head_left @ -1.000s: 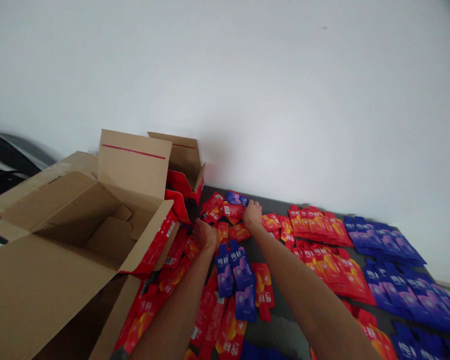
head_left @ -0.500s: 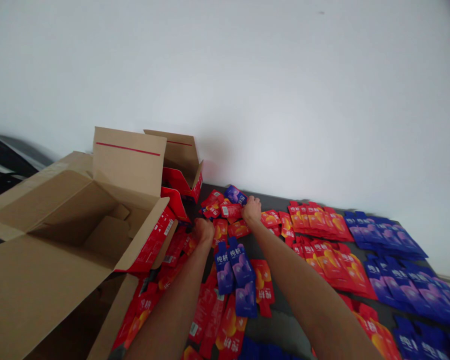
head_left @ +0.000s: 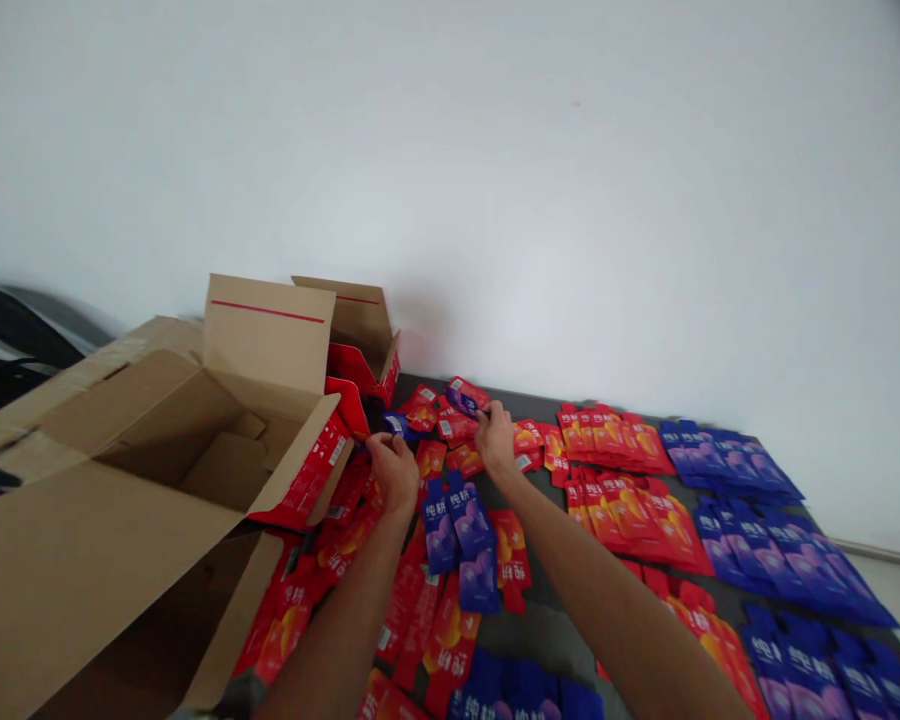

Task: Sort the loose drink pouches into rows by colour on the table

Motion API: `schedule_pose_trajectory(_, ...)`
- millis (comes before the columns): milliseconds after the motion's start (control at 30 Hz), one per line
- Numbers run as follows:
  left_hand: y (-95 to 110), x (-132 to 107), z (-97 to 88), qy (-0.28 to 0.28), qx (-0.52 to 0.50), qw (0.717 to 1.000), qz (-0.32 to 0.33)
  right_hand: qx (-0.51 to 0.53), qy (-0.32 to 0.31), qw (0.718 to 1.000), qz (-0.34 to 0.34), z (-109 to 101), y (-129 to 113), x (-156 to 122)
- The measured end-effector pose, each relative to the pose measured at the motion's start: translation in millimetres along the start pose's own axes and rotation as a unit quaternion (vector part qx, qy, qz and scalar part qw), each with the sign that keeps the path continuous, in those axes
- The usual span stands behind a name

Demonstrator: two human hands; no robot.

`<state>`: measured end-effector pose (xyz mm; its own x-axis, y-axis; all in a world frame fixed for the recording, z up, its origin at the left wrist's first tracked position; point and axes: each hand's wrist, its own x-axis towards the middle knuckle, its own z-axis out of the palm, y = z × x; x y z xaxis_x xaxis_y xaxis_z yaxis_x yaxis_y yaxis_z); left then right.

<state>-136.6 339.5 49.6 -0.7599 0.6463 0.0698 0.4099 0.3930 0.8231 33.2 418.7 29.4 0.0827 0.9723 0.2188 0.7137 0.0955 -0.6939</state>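
My right hand (head_left: pixel 496 438) pinches a blue pouch (head_left: pixel 463 402) that is lifted at an angle over a loose heap of red pouches (head_left: pixel 456 428) by the wall. My left hand (head_left: pixel 394 468) is closed beside the heap, close to the red flap of a box; a bit of red shows at its fingertips, but what it grips is too small to make out. Another blue pouch (head_left: pixel 400 426) lies just beyond the left fingers. Between my forearms, several blue pouches (head_left: pixel 465 520) lie on top of red ones.
A large open cardboard box (head_left: pixel 142 490) takes up the left side. Behind it stands a smaller red-and-brown box (head_left: pixel 390 372) against the white wall (head_left: pixel 495 180). On the right, overlapping rows of red pouches (head_left: pixel 630 510) and blue pouches (head_left: pixel 772 545) cover the dark table (head_left: pixel 547 640).
My right hand has raised a blue pouch from the heap and tilted it. My left hand has moved slightly left and up, towards the red box flap. The view has shifted a little.
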Motion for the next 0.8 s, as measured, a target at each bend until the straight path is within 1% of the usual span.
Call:
schedule_pose_trajectory(67, 2.7, -9.3, -19.4, 0.023, -0.033, 0.999, 0.032, 0.021, 0.018, 1.0, -0.002, -12.4, -2.5, -12.8)
schedule_pose_trajectory(133, 2.7, -20.2, -37.4, 0.026, -0.064, 0.997, 0.047, 0.044, 0.029, 0.999, -0.004, -24.8, -5.4, -27.3)
schedule_pose_trajectory(233, -0.8, -40.1, -59.9, 0.008, -0.091, 0.995, 0.038, 0.08, 0.035, 0.996, -0.009, -42.9, -10.8, -52.3)
schedule_pose_trajectory(333, -7.3, -65.1, -76.0, -0.012, -0.104, 0.994, 0.034, 0.109, 0.031, 0.993, -0.015, -61.1, -16.4, -80.2)
schedule_pose_trajectory(433, -16.8, -92.5, -86.2, -0.047, -0.139, 0.988, 0.037, 0.124, 0.032, 0.992, -0.017, -79.9, -20.6, -108.8)
schedule_pose_trajectory(600, -34.4, -131.1, -96.0, -0.078, -0.218, 0.973, 0.003, 0.159, 0.051, 0.986, -0.002, -106.6, -18.9, -150.3)
schedule_pose_trajectory(700, -41.2, -147.7, -101.4, -0.095, -0.242, 0.966, 0.008, 0.174, 0.059, 0.983, 0.013, -113.6, -11.1, -168.2)
schedule_pose_trajectory(800, -47.0, -161.1, -104.8, -0.115, -0.256, 0.96, 0.016, 0.188, 0.055, 0.98, 0.029, -111.5, -0.6, -182.3)
